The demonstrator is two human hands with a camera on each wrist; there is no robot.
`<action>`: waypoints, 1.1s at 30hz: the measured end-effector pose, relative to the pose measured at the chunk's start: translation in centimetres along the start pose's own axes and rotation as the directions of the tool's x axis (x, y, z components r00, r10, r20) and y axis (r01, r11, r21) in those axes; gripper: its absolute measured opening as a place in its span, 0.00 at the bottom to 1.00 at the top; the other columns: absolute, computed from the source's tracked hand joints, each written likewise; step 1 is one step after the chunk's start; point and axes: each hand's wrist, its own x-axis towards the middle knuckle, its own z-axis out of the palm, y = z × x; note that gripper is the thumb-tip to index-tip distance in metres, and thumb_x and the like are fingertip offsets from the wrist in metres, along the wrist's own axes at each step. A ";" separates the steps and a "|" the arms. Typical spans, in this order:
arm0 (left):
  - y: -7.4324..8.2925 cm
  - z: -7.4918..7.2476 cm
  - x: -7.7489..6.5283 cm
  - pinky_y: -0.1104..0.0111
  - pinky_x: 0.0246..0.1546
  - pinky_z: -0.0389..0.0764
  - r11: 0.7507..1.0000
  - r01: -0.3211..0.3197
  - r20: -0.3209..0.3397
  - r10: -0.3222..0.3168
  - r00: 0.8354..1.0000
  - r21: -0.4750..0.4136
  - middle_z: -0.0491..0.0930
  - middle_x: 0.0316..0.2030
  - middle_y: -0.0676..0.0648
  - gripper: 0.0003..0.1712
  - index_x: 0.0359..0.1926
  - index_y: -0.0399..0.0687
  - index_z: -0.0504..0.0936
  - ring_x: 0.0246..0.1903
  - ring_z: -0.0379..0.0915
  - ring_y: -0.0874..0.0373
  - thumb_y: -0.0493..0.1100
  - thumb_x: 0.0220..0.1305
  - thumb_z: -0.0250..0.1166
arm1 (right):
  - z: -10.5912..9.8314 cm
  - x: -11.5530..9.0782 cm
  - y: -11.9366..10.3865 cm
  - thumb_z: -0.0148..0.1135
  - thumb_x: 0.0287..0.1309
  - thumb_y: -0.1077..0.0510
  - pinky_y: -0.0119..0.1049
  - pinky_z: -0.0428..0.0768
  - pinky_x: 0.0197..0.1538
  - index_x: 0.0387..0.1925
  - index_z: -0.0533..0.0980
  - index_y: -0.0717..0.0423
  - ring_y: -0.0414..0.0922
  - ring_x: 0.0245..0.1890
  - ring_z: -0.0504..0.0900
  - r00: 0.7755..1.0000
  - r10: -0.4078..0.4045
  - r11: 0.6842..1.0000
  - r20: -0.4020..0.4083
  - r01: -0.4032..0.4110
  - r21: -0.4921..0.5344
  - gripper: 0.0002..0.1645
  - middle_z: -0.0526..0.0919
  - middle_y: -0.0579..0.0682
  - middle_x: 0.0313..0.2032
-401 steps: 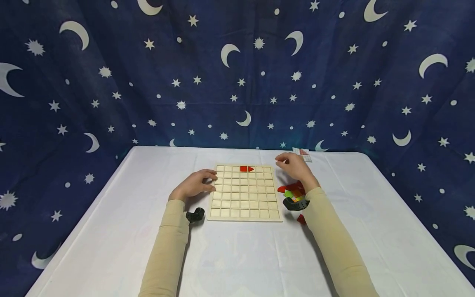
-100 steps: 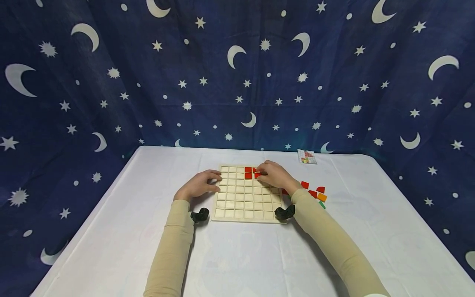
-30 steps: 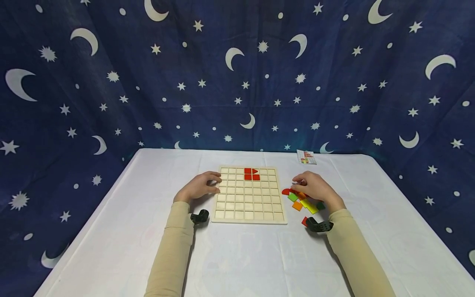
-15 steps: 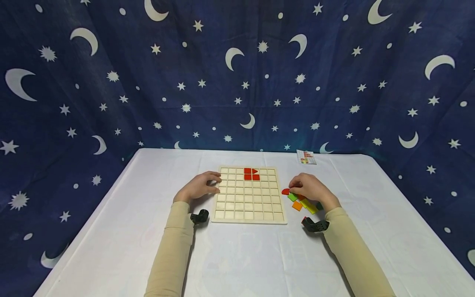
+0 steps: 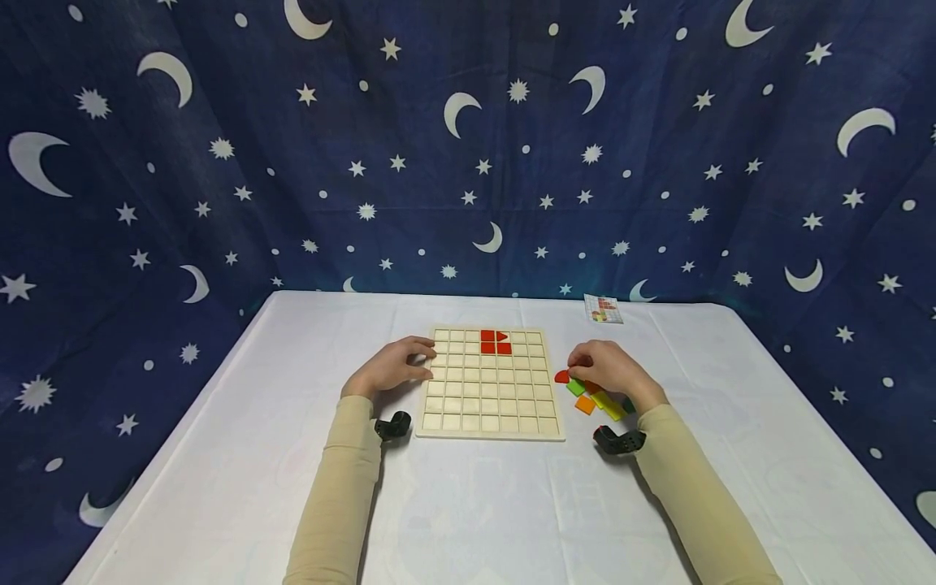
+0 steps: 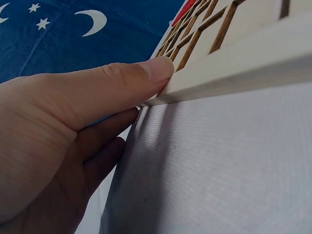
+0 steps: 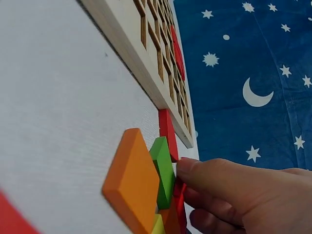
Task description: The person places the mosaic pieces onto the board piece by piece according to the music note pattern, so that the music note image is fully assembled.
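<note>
Monitoring remotely, I've got the left hand (image 5: 386,366) spread wide, touching the gridded board (image 5: 490,403), right hand (image 5: 613,371) pinching a red piece (image 7: 180,188) beside the green tile (image 7: 165,171).

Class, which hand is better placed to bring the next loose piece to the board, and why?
Probably the right hand: it is down among the loose pieces, just beside the board. The left hand touches the board's opposite edge, away from them.
</note>
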 end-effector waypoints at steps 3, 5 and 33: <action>-0.1 0.0 0.0 0.53 0.70 0.59 1.000 0.007 0.004 -0.007 1.000 -0.006 0.67 0.67 0.42 0.25 0.58 0.40 0.79 0.69 0.58 0.45 0.43 0.61 0.70 | -0.1 0.5 0.0 0.66 0.61 0.59 0.46 0.81 0.51 0.42 0.82 0.58 0.48 0.37 0.76 1.000 0.017 1.000 -0.020 -0.016 0.012 0.09 0.83 0.50 0.37; -0.1 0.0 0.0 0.53 0.70 0.59 1.000 0.010 0.003 -0.010 1.000 -0.006 0.67 0.67 0.42 0.25 0.58 0.40 0.79 0.69 0.58 0.45 0.43 0.62 0.69 | -0.2 0.8 0.0 0.66 0.61 0.59 0.49 0.80 0.53 0.43 0.82 0.59 0.49 0.38 0.76 0.999 0.010 1.000 -0.042 -0.009 0.006 0.10 0.82 0.52 0.38; 0.0 -0.2 0.0 0.52 0.69 0.60 1.000 -0.012 0.001 0.012 1.000 0.019 0.68 0.67 0.41 0.24 0.58 0.39 0.79 0.68 0.59 0.43 0.43 0.62 0.69 | -0.4 4.8 -3.9 0.66 0.60 0.59 0.46 0.81 0.50 0.43 0.82 0.59 0.48 0.39 0.79 0.989 -0.145 0.989 -0.021 0.145 -0.014 0.11 0.84 0.52 0.40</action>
